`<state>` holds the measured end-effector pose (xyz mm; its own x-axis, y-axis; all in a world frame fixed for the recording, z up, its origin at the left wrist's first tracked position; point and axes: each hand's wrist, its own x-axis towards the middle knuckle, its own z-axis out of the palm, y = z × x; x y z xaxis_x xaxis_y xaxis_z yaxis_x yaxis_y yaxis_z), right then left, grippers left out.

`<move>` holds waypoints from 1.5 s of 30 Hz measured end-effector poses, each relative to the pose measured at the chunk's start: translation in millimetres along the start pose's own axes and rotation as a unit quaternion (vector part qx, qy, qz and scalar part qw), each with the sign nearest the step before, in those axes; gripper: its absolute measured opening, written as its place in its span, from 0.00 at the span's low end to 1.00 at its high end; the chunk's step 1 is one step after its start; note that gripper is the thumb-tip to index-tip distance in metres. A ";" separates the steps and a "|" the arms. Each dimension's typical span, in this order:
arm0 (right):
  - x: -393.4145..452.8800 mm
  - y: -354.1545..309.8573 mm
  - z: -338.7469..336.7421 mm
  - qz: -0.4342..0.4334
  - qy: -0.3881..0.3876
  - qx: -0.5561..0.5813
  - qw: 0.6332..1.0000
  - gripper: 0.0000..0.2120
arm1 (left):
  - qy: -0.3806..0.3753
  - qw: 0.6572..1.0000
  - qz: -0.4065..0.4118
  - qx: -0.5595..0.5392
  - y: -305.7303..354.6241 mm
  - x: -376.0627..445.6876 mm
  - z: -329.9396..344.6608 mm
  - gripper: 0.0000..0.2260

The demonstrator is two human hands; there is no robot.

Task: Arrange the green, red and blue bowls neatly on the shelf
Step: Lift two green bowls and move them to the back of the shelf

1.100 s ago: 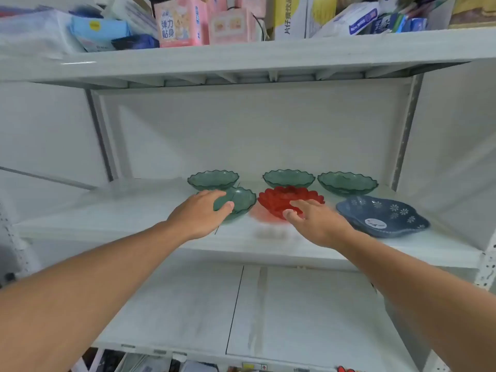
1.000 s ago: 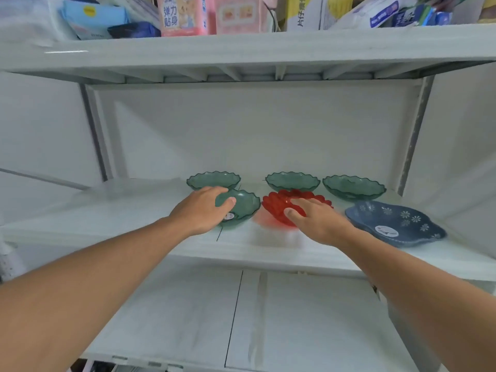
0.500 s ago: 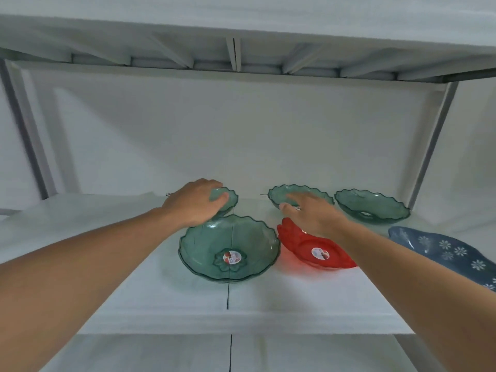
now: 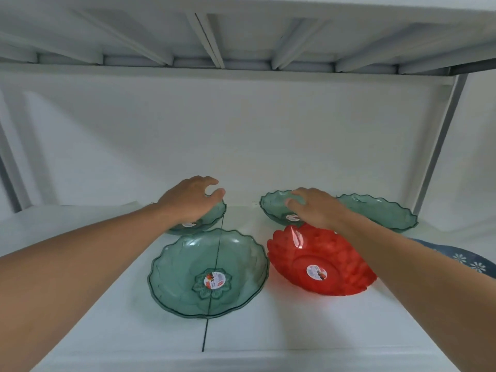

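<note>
White shelf point(image 4: 268, 331) holds scalloped green bowls; left hand point(image 4: 188, 202) cups one, right hand point(image 4: 316, 208) spread over another point(image 4: 273, 208).

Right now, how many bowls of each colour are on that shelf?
Green bowls: 4, namely front, back left, back middle, back right
Red bowl: 1
Blue bowl: 1, partly hidden by the right arm
Total: 6
</note>
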<state>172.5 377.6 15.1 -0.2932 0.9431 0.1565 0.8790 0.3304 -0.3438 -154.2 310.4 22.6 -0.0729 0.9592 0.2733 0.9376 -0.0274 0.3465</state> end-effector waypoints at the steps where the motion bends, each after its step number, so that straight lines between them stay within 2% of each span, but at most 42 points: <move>1: 4.6 6.7 -2.2 0.007 0.010 0.007 1.000 0.31 | -0.001 1.000 -0.003 0.004 0.6 3.2 1.3 0.31; 5: 26.6 41.1 -8.1 0.069 0.056 0.044 0.995 0.21 | 0.014 1.000 -0.019 0.019 -6.6 14.7 7.0 0.30; 7: 37.1 62.3 -6.1 0.096 0.059 0.043 0.993 0.14 | 0.041 0.998 -0.037 0.024 -19.7 18.6 10.7 0.30; 9: 44.0 79.6 -2.3 0.120 0.055 0.020 0.991 0.13 | 0.084 0.993 -0.078 0.023 -41.3 20.1 15.1 0.29; 12: 52.1 92.8 7.2 0.152 0.034 0.009 0.988 0.12 | 0.130 0.972 -0.195 0.021 -80.7 17.1 18.9 0.25; 16: 69.4 90.8 27.0 0.184 0.042 0.012 0.982 0.10 | 0.102 0.923 -0.370 0.036 -115.8 14.2 22.2 0.28; 19: 82.5 84.1 39.6 0.209 0.044 0.015 0.977 0.10 | 0.069 0.895 -0.437 -0.056 -127.1 20.8 26.4 0.29; 22: 92.9 78.3 45.3 0.245 0.038 0.056 0.967 0.06 | 0.024 0.892 -0.411 -0.189 -136.9 26.5 31.3 0.18; 24: 99.9 78.7 49.3 0.262 0.035 0.080 0.961 0.11 | 0.005 0.885 -0.402 -0.237 -143.8 31.7 34.9 0.12; 27: 101.2 73.1 51.4 0.288 0.049 0.115 0.949 0.12 | 0.022 0.864 -0.396 -0.311 -152.5 41.5 39.5 0.12; 29: 100.0 61.8 47.0 0.301 0.052 0.201 0.931 0.09 | 0.044 0.859 -0.378 -0.343 -157.3 49.2 36.5 0.12; 31: 100.0 51.2 39.2 0.310 0.067 0.299 0.900 0.10 | 0.068 0.856 -0.362 -0.363 -160.5 58.1 27.4 0.11; 39: 101.3 15.4 25.4 0.258 0.099 0.453 0.848 0.11 | 0.091 0.848 -0.340 -0.396 -153.3 70.6 -14.4 0.11; 42: 103.5 0.6 22.0 0.222 0.096 0.489 0.838 0.10 | 0.107 0.849 -0.347 -0.385 -152.9 62.7 -19.0 0.11; 45: 105.1 -10.1 19.3 0.188 0.080 0.496 0.844 0.10 | 0.133 0.837 -0.362 -0.388 -156.4 49.9 -26.5 0.12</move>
<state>125.6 474.1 17.2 0.0615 0.9973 -0.0408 0.1285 -0.0484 -0.9905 -313.5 355.1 5.8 -0.6971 0.7092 -0.1050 0.1203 0.2602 0.9580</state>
